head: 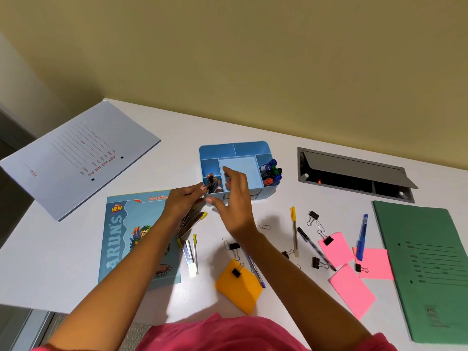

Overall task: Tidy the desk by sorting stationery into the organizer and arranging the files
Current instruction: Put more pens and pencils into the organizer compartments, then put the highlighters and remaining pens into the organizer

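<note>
A blue desk organizer (249, 149) stands mid-desk, with pencils in its front-left slot and markers (271, 171) in its right slot. My left hand (184, 200) is closed around a bundle of pens (190, 222) just left of the organizer's front corner. My right hand (234, 196) hovers over the organizer's front edge, fingers spread, holding nothing. Loose on the desk lie a yellow pen (294, 230), a black pen (315, 248), a blue pen (362, 236), binder clips (313, 216), pink sticky notes (350, 287) and an orange note pad (239, 287).
A grey-white file (76, 158) lies at the back left. A blue illustrated book (121, 239) sits under my left arm. On the right lies a green file (428, 269). An open cable hatch (354, 174) is set into the desk behind it.
</note>
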`<action>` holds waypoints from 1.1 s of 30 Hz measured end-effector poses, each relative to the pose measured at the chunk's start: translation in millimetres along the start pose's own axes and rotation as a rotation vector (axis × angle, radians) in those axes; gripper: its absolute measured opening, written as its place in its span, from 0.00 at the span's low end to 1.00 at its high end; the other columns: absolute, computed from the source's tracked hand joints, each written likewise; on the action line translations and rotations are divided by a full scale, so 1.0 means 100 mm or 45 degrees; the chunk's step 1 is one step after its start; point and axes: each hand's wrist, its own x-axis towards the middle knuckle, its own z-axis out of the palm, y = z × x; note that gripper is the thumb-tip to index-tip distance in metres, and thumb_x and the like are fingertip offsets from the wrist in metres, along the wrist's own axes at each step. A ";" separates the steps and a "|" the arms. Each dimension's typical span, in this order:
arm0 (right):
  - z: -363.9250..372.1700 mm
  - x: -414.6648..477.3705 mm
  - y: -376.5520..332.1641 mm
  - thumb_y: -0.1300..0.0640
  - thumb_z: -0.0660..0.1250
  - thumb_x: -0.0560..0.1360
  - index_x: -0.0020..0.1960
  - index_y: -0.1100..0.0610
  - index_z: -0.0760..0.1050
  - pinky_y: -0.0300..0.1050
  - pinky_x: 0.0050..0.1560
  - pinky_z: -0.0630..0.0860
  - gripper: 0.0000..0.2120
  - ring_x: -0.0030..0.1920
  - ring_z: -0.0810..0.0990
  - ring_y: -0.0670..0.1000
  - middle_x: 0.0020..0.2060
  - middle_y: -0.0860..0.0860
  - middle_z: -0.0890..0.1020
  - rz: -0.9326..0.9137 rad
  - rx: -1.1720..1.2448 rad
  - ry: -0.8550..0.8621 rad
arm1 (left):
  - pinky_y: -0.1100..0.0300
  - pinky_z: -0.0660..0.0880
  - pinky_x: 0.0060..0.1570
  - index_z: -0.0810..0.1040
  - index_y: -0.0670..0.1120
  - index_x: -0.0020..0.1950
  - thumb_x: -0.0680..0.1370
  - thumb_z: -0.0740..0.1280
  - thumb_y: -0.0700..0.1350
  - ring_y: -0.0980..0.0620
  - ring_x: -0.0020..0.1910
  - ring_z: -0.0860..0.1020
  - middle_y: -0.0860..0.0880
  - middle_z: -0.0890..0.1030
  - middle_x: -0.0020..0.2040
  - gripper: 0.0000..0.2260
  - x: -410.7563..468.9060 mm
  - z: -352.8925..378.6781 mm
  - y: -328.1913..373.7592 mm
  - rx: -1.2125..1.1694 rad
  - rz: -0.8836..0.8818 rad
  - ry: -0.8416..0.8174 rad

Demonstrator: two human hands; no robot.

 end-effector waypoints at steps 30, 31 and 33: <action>0.52 -0.80 0.63 0.63 0.61 0.59 0.37 0.64 0.73 0.46 0.26 0.74 0.08 0.33 0.71 0.54 0.35 0.57 0.76 -0.074 -0.823 -0.521 | 0.44 0.76 0.50 0.79 0.39 0.38 0.77 0.57 0.40 0.38 0.47 0.82 0.41 0.84 0.48 0.13 0.05 0.28 0.06 0.072 -0.068 0.066; 0.40 -0.79 0.53 0.63 0.61 0.61 0.37 0.64 0.74 0.46 0.27 0.75 0.07 0.34 0.73 0.54 0.36 0.57 0.77 -0.097 -0.814 -0.488 | 0.43 0.76 0.49 0.79 0.39 0.39 0.76 0.57 0.42 0.38 0.46 0.82 0.39 0.84 0.46 0.14 0.10 0.29 -0.01 0.103 -0.047 0.102; 0.23 -0.81 0.45 0.64 0.60 0.64 0.42 0.63 0.75 0.44 0.31 0.76 0.08 0.36 0.75 0.55 0.40 0.57 0.77 -0.067 -0.673 -0.374 | 0.46 0.78 0.47 0.79 0.40 0.41 0.74 0.56 0.46 0.44 0.42 0.83 0.37 0.83 0.43 0.15 0.03 0.35 0.02 0.142 -0.010 0.169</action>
